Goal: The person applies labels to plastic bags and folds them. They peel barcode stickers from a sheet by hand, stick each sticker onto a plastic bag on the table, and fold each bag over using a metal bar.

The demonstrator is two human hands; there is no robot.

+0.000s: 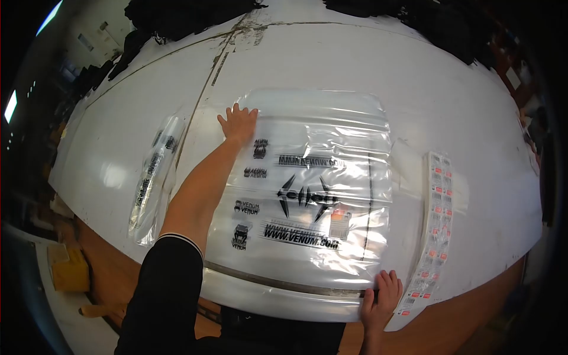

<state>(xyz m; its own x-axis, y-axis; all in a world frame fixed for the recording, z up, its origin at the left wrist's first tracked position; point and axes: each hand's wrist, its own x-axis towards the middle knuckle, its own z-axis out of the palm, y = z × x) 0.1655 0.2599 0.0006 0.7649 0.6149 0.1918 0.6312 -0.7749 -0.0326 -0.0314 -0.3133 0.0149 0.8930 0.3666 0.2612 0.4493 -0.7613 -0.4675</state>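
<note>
A stack of clear plastic bags [307,142] with black VENUM print lies flat in front of me on the white table. My left hand [239,123] rests with spread fingers on the upper left edge of the bags. At their lower right corner, my right hand [383,299] lies with its fingers apart, touching the edge. A small label with an orange-red patch [339,225] shows at the lower right part of the top bag. The near end of the plastic hangs over the table's front edge.
A folded or rolled printed plastic bag [155,177] lies at the left. Strips of barcode stickers [435,219] lie at the right on the table [491,171]. Black cloth piles [183,21] stand along the far edge. A yellow box [70,274] is below at the left.
</note>
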